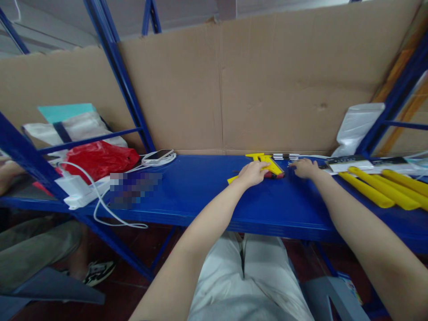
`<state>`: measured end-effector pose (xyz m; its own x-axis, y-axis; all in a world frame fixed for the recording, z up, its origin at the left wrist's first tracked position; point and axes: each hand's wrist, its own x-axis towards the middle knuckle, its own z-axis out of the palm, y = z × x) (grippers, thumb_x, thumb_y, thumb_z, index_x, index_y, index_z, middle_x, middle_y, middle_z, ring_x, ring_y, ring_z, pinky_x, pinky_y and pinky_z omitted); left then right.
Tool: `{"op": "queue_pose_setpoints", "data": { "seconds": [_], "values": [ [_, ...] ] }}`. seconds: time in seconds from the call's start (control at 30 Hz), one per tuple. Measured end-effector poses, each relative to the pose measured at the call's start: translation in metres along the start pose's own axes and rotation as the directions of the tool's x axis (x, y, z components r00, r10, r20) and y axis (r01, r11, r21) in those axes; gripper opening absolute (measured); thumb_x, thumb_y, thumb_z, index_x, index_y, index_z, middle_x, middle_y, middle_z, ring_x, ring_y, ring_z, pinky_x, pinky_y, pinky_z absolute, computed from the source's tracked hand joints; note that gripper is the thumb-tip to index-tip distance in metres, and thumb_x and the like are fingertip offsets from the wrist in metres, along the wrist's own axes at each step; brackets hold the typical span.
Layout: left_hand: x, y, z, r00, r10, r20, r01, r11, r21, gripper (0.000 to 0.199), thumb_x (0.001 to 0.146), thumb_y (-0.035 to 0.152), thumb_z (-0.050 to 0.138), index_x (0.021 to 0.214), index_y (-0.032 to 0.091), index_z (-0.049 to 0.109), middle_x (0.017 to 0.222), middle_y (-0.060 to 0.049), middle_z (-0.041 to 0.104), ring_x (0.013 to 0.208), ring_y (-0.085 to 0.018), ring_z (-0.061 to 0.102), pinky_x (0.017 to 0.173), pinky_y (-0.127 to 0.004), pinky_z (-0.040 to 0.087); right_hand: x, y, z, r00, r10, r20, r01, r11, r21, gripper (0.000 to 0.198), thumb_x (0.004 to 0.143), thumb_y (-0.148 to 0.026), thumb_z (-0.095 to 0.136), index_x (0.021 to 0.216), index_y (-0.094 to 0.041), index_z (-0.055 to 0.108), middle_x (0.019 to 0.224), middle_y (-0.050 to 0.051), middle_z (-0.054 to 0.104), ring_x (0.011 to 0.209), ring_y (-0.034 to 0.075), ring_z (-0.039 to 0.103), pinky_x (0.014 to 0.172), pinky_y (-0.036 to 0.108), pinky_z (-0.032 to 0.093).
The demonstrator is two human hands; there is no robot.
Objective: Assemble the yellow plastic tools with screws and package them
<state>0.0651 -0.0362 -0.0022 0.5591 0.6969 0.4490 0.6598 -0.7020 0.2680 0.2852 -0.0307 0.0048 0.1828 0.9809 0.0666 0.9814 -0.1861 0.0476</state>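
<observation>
Left hand (252, 174) over yellow, gun-shaped plastic piece (274, 166) on blue metal bench (194, 187); grip unclear. Right hand (305, 168) just beside it, fingers bent, can't tell if pinching. Likely a steady-and-reach step; next move calls for precise fingertips.

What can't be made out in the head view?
All head view:
- How the left hand meets the yellow object: hidden by the hand's back.
- Anything under the right hand: hidden by the hand.
- Print on the packets: too small.
- What the mosaic patch covers: pixelated.
</observation>
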Motion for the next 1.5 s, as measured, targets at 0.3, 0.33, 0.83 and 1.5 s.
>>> {"op": "queue_pose_setpoints", "data": {
  "seconds": [0.3, 0.33, 0.83, 1.5],
  "values": [
    [0.000, 0.001, -0.001, 1.000, 0.003, 0.008, -0.004, 0.999, 0.039, 0.035, 0.089, 0.028, 0.048, 0.121, 0.020, 0.059, 0.122, -0.007, 0.060, 0.115, -0.019, 0.053, 0.098, -0.030, 0.041, 0.012, 0.002, 0.001, 1.000, 0.002, 0.021, -0.006, 0.988, 0.157, 0.018, 0.077, -0.021, 0.052, 0.082, -0.013, 0.067, 0.091, 0.015, 0.066, 0.093, 0.026, 0.061, 0.080, 0.033, 0.046],
    [-0.001, 0.001, -0.001, 1.000, 0.006, 0.008, -0.006, 0.999, 0.041, 0.035, 0.089, 0.028, 0.049, 0.121, 0.020, 0.059, 0.122, -0.007, 0.060, 0.115, -0.019, 0.053, 0.097, -0.030, 0.041, 0.014, 0.003, 0.002, 0.999, -0.003, 0.041, -0.005, 0.980, 0.200, 0.015, 0.076, -0.021, 0.054, 0.078, -0.013, 0.067, 0.085, 0.013, 0.066, 0.087, 0.024, 0.062, 0.077, 0.031, 0.046],
    [-0.003, 0.007, -0.009, 0.998, -0.014, 0.055, 0.010, 0.998, 0.069, 0.033, 0.088, 0.026, 0.048, 0.118, 0.020, 0.061, 0.122, -0.006, 0.060, 0.113, -0.020, 0.054, 0.096, -0.030, 0.042, -0.009, -0.027, -0.020, 0.966, 0.121, -0.227, 0.119, 0.572, 0.812, 0.008, 0.070, -0.015, 0.058, 0.063, -0.016, 0.062, 0.070, 0.004, 0.065, 0.075, 0.017, 0.059, 0.075, 0.029, 0.044],
    [-0.008, 0.020, -0.015, 0.996, 0.024, 0.090, -0.039, 0.985, 0.171, 0.033, 0.090, 0.029, 0.044, 0.120, 0.025, 0.059, 0.118, -0.006, 0.060, 0.109, -0.020, 0.055, 0.092, -0.031, 0.044, -0.019, -0.061, -0.020, 0.989, 0.099, -0.110, 0.069, 0.350, 0.934, 0.012, 0.064, -0.012, 0.060, 0.055, -0.016, 0.054, 0.056, -0.002, 0.053, 0.059, 0.010, 0.047, 0.066, 0.024, 0.040]
  ]
}}
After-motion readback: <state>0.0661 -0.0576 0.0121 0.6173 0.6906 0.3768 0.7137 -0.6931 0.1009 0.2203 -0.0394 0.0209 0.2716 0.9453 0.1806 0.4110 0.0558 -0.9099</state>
